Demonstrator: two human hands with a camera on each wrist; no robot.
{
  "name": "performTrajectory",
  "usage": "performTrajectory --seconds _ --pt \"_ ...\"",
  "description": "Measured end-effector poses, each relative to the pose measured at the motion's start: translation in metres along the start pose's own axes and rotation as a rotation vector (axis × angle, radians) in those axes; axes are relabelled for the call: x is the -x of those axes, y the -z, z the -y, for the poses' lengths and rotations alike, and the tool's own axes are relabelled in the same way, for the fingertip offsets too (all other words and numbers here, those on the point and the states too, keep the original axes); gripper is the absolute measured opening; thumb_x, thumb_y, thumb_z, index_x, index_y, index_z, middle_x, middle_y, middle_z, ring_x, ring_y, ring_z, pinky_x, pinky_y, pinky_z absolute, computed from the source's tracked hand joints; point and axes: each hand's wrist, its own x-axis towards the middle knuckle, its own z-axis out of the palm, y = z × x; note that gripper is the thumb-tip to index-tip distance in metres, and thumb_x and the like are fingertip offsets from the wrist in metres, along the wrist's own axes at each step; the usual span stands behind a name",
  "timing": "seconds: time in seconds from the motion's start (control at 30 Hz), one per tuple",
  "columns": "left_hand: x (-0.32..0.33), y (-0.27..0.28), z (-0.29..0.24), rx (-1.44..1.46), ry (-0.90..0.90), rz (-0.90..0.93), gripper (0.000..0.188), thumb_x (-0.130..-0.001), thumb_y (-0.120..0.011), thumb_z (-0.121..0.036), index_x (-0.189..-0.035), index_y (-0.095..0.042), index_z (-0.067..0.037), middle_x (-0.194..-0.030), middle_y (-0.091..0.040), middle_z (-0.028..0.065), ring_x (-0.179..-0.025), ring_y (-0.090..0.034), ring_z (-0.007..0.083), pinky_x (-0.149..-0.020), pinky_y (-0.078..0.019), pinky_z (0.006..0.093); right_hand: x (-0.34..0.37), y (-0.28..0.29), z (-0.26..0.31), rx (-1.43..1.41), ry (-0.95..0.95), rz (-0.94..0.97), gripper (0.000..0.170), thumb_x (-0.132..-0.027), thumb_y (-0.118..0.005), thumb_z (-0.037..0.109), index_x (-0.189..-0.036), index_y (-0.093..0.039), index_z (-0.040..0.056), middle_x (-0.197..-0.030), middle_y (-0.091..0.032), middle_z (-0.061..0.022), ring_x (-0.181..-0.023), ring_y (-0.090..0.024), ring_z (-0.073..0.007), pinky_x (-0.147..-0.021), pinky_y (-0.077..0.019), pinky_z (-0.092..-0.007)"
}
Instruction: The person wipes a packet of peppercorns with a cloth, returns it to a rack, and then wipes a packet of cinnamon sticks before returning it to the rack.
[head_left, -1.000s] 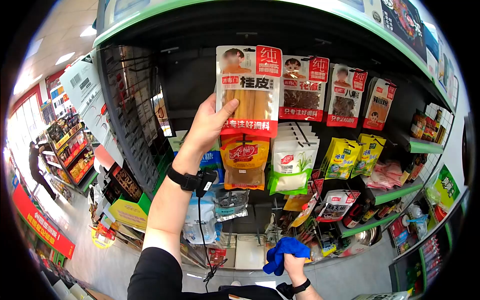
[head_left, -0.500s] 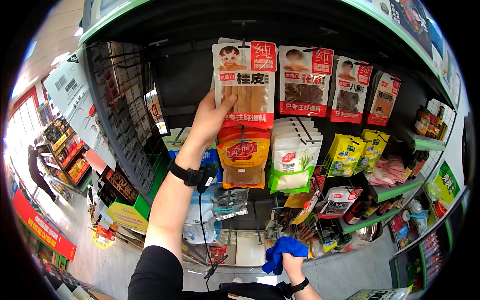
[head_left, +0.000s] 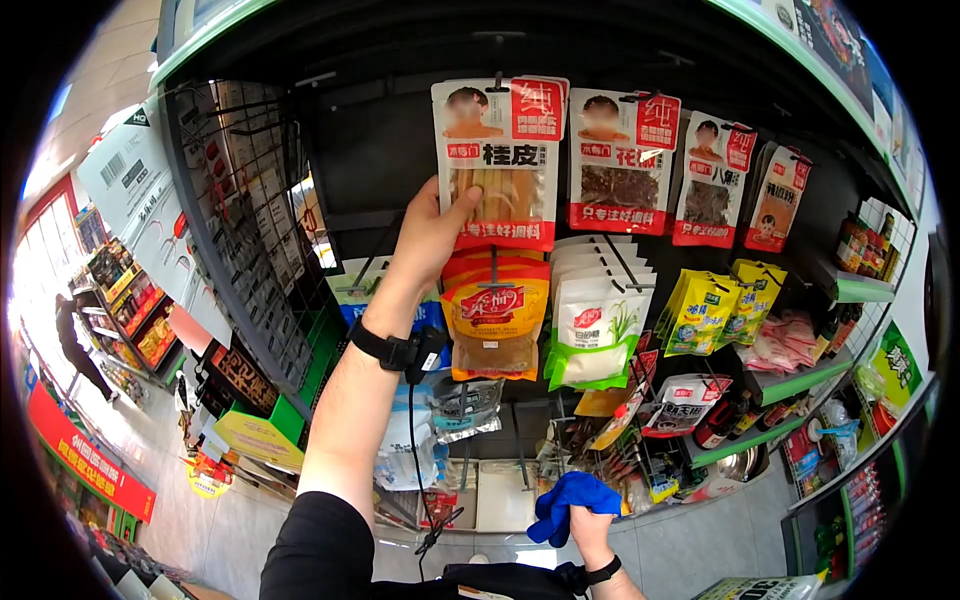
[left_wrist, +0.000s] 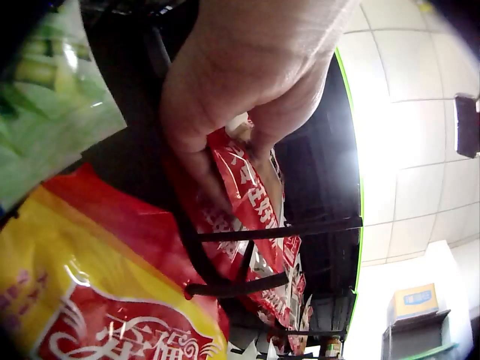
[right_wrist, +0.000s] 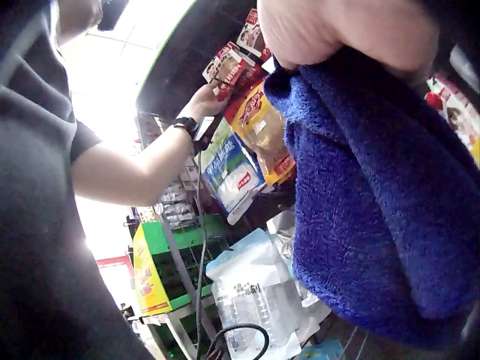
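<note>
My left hand (head_left: 428,232) holds a red-and-white packet of cinnamon bark (head_left: 515,200) by its lower left, thumb across the clear window. The packet's top is at a hook on the black rack, and the edge of another packet shows behind it. In the left wrist view, the fingers reach behind the packet (left_wrist: 244,180) while the thumb lies on its other face. Low in the head view, my right hand (head_left: 592,528) grips a bunched blue cloth (head_left: 568,505). The cloth (right_wrist: 375,202) hangs down from that hand in the right wrist view.
More spice packets (head_left: 620,190) hang to the right. Below are a yellow-and-red bag (head_left: 492,320), white sugar bags (head_left: 595,330) and yellow packets (head_left: 700,310) on protruding hooks. A wire mesh side panel (head_left: 240,200) stands left. A cable (head_left: 415,450) trails from the left wristband.
My left hand has brought the cinnamon packet back to the hook, and another packet now shows behind it. The view has shifted slightly. The right hand keeps hold of the cloth.
</note>
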Motion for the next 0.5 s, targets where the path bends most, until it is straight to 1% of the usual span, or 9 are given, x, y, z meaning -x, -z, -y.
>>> performTrajectory --seconds 0.13,0.23,0.27,0.3,0.37,0.47,0.5 --pt "0.003 -0.001 -0.002 0.005 0.002 -0.018 0.031 -0.093 -0.061 -0.017 -0.115 -0.053 0.003 -0.108 -0.064 0.0094 -0.097 -0.058 0.0118 -0.086 -0.0454 0.0270 -0.016 0.005 0.008 0.002 0.123 0.003 0.016 -0.081 -0.056 -0.008 -0.067 -0.058 -0.0015 -0.072 -0.062 -0.0085 -0.066 -0.059 -0.0178 -0.065 -0.0475 -0.0295" --pt "0.003 0.000 0.000 0.020 0.018 -0.032 0.030 -0.092 -0.062 -0.017 -0.114 -0.053 0.003 -0.108 -0.064 0.0094 -0.097 -0.058 0.0114 -0.086 -0.0456 0.0268 -0.024 0.001 0.031 -0.066 0.041 -0.062 0.013 -0.082 -0.057 -0.007 -0.070 -0.060 -0.0025 -0.073 -0.063 -0.0091 -0.069 -0.061 -0.0182 -0.069 -0.0488 -0.0300" --pt "0.004 0.000 0.001 0.026 0.025 -0.041 0.030 -0.092 -0.062 -0.016 -0.114 -0.053 0.003 -0.108 -0.064 0.0095 -0.097 -0.058 0.0113 -0.086 -0.0456 0.0267 -0.024 0.000 0.029 -0.037 0.077 -0.104 0.014 -0.082 -0.057 -0.006 -0.069 -0.059 -0.0024 -0.072 -0.062 -0.0092 -0.068 -0.060 -0.0181 -0.068 -0.0486 -0.0304" --pt "0.005 0.000 0.001 0.034 0.033 -0.041 0.030 -0.092 -0.062 -0.016 -0.114 -0.053 0.002 -0.108 -0.064 0.0094 -0.097 -0.058 0.0112 -0.086 -0.0455 0.0266 -0.027 -0.001 0.033 -0.015 0.113 -0.092 0.014 -0.082 -0.057 -0.006 -0.069 -0.059 -0.0023 -0.072 -0.062 -0.0092 -0.067 -0.060 -0.0181 -0.068 -0.0487 -0.0303" --pt "0.007 0.000 0.001 0.050 0.048 -0.043 0.030 -0.092 -0.063 -0.016 -0.114 -0.053 0.002 -0.109 -0.063 0.0091 -0.097 -0.058 0.0110 -0.086 -0.0455 0.0263 -0.040 -0.006 0.052 0.030 0.186 -0.067 0.014 -0.082 -0.057 -0.006 -0.070 -0.059 -0.0020 -0.072 -0.062 -0.0094 -0.066 -0.061 -0.0182 -0.067 -0.0488 -0.0300" --pt "0.006 0.000 0.006 0.075 -0.011 -0.041 0.031 -0.092 -0.063 -0.016 -0.115 -0.053 0.001 -0.109 -0.063 0.0083 -0.099 -0.057 0.0112 -0.087 -0.0452 0.0261 -0.061 -0.015 0.106 0.025 0.170 -0.029 0.012 -0.084 -0.056 -0.005 -0.073 -0.061 -0.0014 -0.073 -0.063 -0.0092 -0.067 -0.061 -0.0194 -0.067 -0.0492 -0.0292" --pt "0.008 0.001 0.003 0.018 0.013 -0.040 0.033 -0.091 -0.064 -0.017 -0.117 -0.053 0.000 -0.109 -0.063 0.0077 -0.099 -0.057 0.0111 -0.088 -0.0447 0.0256 -0.061 -0.017 0.107 0.028 0.171 -0.030 0.012 -0.084 -0.056 -0.005 -0.073 -0.061 -0.0014 -0.073 -0.063 -0.0092 -0.067 -0.061 -0.0194 -0.067 -0.0492 -0.0292"
